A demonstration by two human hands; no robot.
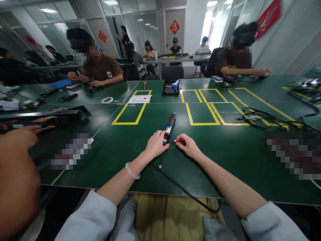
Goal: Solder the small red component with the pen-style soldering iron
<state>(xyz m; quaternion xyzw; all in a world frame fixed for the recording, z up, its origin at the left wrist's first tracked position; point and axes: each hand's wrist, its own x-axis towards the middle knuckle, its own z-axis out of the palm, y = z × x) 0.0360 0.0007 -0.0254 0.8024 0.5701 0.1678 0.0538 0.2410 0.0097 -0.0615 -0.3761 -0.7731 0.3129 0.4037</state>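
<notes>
On the green table, my left hand (155, 143) is closed around the near end of what looks like an opened electric screwdriver (170, 124). Its dark tip points away from me, and a silver barrel with a blue patch shows behind it. Red and black parts sit beside my left fingers. Just to the right, my right hand (187, 145) pinches a small red piece (174, 141), too small to make out fully. A black cable (184, 190) runs from under my left hand over the table's front edge.
Yellow tape outlines (125, 124) mark the table. Farther back are a black tray of parts (170, 87), a paper sheet (139, 99) and a red-handled tool (144, 85). Coiled cables (258, 117) lie right. A co-worker's arm (18, 160) reaches in at left; others sit opposite.
</notes>
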